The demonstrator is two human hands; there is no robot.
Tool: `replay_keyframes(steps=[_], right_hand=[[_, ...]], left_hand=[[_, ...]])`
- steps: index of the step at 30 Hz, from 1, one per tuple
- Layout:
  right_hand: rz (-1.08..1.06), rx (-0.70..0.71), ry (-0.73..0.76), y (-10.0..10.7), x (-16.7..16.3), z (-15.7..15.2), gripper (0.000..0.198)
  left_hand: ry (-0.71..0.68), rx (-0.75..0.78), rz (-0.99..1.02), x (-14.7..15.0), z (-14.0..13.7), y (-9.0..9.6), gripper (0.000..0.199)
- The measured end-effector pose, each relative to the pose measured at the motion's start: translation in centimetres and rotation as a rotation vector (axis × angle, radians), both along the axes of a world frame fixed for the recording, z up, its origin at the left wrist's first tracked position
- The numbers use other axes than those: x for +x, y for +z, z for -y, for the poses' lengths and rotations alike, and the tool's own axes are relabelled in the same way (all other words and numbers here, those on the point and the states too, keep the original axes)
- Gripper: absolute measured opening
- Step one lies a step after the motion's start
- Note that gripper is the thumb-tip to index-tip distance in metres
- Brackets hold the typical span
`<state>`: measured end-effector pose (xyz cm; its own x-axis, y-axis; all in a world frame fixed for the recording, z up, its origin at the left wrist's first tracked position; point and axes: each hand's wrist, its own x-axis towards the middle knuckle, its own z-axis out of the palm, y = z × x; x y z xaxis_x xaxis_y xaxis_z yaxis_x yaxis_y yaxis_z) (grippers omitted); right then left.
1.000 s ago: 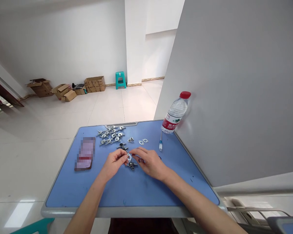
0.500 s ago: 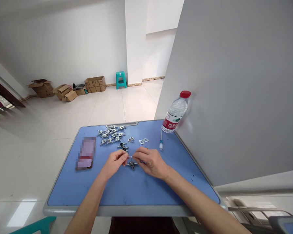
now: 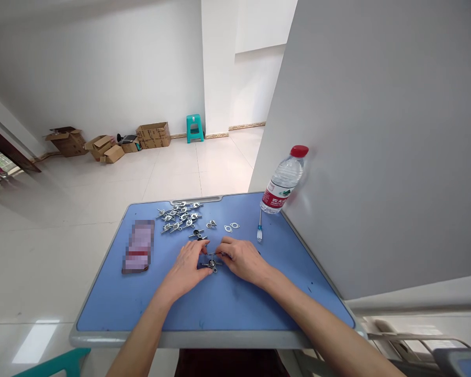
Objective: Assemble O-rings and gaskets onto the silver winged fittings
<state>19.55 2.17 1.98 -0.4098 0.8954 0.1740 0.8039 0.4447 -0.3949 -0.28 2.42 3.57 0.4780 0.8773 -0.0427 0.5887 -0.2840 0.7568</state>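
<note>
The left hand point(image 3: 185, 268) has its grip spread apart, thumb and fingers either side of a small metal fitting point(image 3: 212, 264) on the desk point(image 3: 235, 309), while the right hand point(image 3: 241, 260) bunches its fingertips at the end of a thin plate point(image 3: 212, 254) just above that fitting; whether its grip is clamped I cannot tell. Beyond both grips lie two loose flat plates point(image 3: 231, 227), with a screwdriver point(image 3: 259, 233) to the right grip's far right.

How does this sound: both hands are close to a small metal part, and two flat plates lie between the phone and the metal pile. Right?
Not quite: the head view shows the two flat plates lying between the metal pile and the screwdriver. Left hand and right hand are as you say.
</note>
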Motion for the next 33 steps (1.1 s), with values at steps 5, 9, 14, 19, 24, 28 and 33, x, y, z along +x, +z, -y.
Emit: replay_keyframes(steps=[5, 9, 14, 19, 24, 28, 33], right_hand=[[0.072, 0.061, 0.129, 0.3, 0.4, 0.1, 0.028], [0.172, 0.122, 0.204, 0.7, 0.8, 0.2, 0.031], [0.113, 0.207, 0.263, 0.6, 1.3, 0.3, 0.034], [0.069, 0.236, 0.208, 0.6, 1.5, 0.3, 0.027], [0.132, 0.113, 0.171, 1.4, 1.4, 0.6, 0.013], [0.204, 0.017, 0.164, 2.0, 1.1, 0.9, 0.012], [0.209, -0.028, 0.153, 2.1, 0.7, 0.9, 0.010]], left_hand=[[-0.019, 0.034, -0.024, 0.0, 0.0, -0.2, 0.044], [-0.013, 0.018, -0.058, 0.2, 0.1, 0.3, 0.030], [-0.027, 0.035, -0.105, 0.3, 0.2, 0.9, 0.020], [-0.038, 0.071, -0.118, 0.3, 0.1, 0.8, 0.015], [-0.031, 0.106, -0.113, 0.3, 0.0, 0.7, 0.011], [-0.034, 0.112, -0.119, 0.3, 0.0, 0.8, 0.012], [-0.052, 0.112, -0.088, 0.3, -0.2, 0.6, 0.020]])
